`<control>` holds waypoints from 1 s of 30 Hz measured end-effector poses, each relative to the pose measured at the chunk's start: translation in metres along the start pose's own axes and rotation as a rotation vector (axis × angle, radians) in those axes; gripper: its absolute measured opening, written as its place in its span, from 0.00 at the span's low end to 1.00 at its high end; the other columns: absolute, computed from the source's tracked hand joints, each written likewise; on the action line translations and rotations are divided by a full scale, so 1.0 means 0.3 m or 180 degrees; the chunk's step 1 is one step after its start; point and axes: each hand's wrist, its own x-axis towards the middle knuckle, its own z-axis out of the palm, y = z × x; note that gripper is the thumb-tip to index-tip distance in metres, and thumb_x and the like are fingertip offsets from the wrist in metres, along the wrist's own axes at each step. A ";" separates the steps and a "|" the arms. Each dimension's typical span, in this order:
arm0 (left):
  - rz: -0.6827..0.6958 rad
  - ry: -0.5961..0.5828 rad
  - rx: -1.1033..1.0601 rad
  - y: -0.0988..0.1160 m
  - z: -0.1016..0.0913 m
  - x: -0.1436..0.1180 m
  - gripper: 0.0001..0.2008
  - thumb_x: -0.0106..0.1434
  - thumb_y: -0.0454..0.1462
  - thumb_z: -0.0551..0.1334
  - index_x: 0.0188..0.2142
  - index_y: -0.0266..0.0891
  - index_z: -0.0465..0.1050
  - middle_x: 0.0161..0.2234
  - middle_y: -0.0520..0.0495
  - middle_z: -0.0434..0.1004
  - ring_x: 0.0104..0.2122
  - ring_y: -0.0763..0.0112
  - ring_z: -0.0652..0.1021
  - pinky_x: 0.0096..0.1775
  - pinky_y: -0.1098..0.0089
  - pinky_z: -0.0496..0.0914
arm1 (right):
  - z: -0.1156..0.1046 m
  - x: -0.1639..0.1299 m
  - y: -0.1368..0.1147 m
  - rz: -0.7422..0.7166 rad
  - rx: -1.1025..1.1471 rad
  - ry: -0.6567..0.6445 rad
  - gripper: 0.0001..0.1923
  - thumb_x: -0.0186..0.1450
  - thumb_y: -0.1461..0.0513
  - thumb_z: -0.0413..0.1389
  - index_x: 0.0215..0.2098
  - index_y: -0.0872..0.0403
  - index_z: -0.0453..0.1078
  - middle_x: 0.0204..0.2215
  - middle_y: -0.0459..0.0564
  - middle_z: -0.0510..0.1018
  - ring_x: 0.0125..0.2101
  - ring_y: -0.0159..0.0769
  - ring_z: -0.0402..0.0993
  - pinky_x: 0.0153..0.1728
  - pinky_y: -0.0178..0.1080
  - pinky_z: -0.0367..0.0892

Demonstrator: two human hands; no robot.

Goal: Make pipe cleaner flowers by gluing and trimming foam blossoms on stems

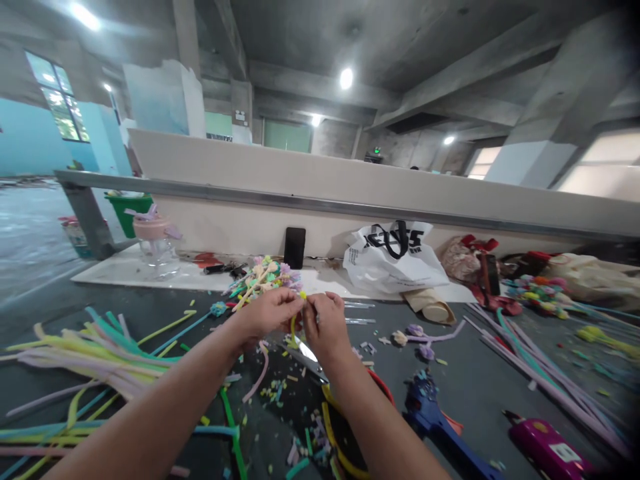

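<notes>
My left hand (270, 312) and my right hand (327, 328) meet over the middle of the table. Their fingertips pinch a short yellow pipe cleaner (293, 328), whose yellow tip shows between them while a bent length hangs below. Partly hidden under my right forearm lie scissors (309, 360) with yellow and black handles. Just behind my left hand is a bunch of pastel pipe-cleaner flowers (267, 275). Cut pipe-cleaner bits (275, 392) are scattered beneath my hands.
Long pipe cleaners (100, 353) cover the left side; more (545, 380) lie at right. A blue glue gun (440, 420) and a purple tool (547, 448) sit front right. Along the back stand a clear cup (157, 250), a phone (295, 248) and a white bag (395, 260).
</notes>
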 end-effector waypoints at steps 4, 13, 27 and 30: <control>0.0027 0.0117 0.0112 -0.031 0.005 0.010 0.15 0.54 0.48 0.58 0.24 0.39 0.60 0.18 0.57 0.60 0.17 0.79 0.64 0.22 0.75 0.62 | 0.009 -0.006 -0.007 -0.0118 0.0023 -0.0066 0.10 0.65 0.65 0.43 0.28 0.53 0.63 0.24 0.46 0.73 0.28 0.33 0.68 0.46 0.42 0.52; 0.0472 0.0334 0.0797 -0.044 -0.012 0.024 0.11 0.54 0.39 0.57 0.19 0.39 0.59 0.17 0.57 0.56 0.19 0.78 0.57 0.22 0.76 0.52 | 0.021 -0.006 0.008 -0.0129 0.0016 -0.0086 0.10 0.64 0.66 0.44 0.28 0.53 0.64 0.25 0.46 0.75 0.29 0.33 0.69 0.43 0.40 0.52; 0.0621 0.0171 0.1182 -0.075 -0.026 0.039 0.10 0.55 0.38 0.55 0.20 0.37 0.61 0.18 0.56 0.57 0.21 0.76 0.60 0.24 0.75 0.55 | 0.050 -0.029 -0.006 0.0321 0.0263 -0.0164 0.11 0.62 0.66 0.45 0.23 0.53 0.62 0.19 0.43 0.68 0.23 0.32 0.63 0.37 0.38 0.52; 0.0711 0.0134 0.1262 -0.069 -0.026 0.036 0.10 0.56 0.38 0.54 0.21 0.37 0.63 0.20 0.56 0.59 0.23 0.76 0.62 0.26 0.75 0.57 | 0.041 -0.012 0.006 0.0366 0.0528 -0.0195 0.11 0.62 0.65 0.45 0.22 0.53 0.61 0.18 0.43 0.66 0.22 0.32 0.61 0.33 0.36 0.53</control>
